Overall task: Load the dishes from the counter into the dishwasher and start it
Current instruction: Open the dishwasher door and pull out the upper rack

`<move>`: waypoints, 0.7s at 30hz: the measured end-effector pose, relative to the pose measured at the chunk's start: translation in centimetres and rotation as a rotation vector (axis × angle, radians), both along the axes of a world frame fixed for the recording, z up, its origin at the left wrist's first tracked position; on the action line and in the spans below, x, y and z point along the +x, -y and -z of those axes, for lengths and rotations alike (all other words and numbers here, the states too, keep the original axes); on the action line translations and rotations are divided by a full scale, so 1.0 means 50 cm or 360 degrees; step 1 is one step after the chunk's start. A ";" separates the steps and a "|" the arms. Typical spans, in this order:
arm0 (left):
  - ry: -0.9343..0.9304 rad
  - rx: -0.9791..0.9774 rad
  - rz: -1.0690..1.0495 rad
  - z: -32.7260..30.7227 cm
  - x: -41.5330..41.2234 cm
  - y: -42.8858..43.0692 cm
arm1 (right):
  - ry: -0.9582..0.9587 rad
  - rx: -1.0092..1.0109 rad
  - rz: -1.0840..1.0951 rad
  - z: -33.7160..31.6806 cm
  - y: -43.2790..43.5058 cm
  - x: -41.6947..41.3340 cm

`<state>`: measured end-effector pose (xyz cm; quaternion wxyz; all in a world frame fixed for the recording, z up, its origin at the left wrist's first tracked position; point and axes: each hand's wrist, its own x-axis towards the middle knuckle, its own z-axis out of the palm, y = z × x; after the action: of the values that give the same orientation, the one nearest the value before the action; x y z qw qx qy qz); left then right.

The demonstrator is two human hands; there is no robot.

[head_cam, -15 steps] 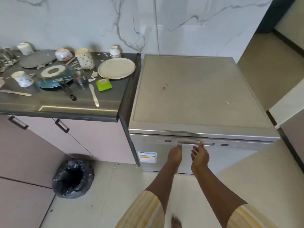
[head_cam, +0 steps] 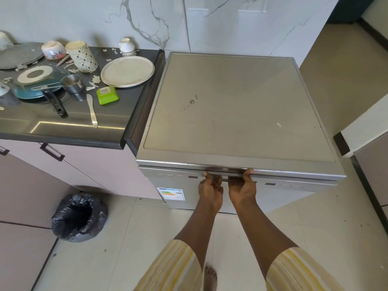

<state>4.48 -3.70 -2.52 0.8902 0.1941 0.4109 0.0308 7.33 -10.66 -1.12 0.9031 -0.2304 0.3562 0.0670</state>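
Counter (head_cam: 69, 131): dirty dishes (head_cam: 82, 57) are spread over it, a plate (head_cam: 127, 71) nearest its right end.
Dishwasher (head_cam: 231, 106): set just beside the counter, to its right.
Left hand (head_cam: 211, 191): fingers are curled under the door handle (head_cam: 226, 174).
Right hand (head_cam: 242, 188): curled round the same handle, just beside the left.

White cup (head_cam: 5, 42) half off left edge

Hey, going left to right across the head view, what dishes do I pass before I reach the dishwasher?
Grey plate → floral bowl → patterned mug → cream round plate → dishwasher.
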 end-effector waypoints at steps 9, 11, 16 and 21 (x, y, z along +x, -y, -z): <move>0.0029 -0.0210 -0.0126 -0.002 -0.078 0.041 | -0.0184 -0.0412 -0.0181 -0.004 -0.009 -0.073; -0.0001 -0.0160 -0.0157 -0.011 -0.107 0.053 | -0.0230 -0.0441 -0.0198 0.001 -0.003 -0.107; -0.0116 0.0073 0.0218 0.014 -0.205 0.060 | -0.0332 -0.0601 -0.0119 0.037 0.016 -0.222; -0.0397 0.0220 0.0348 0.066 -0.362 0.073 | -0.0292 -0.0672 -0.0142 0.086 0.043 -0.365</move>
<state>-13.64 -7.37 -5.84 0.8149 0.3008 0.4915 -0.0623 -10.91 -12.81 -5.42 0.7950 -0.4225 0.4323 0.0515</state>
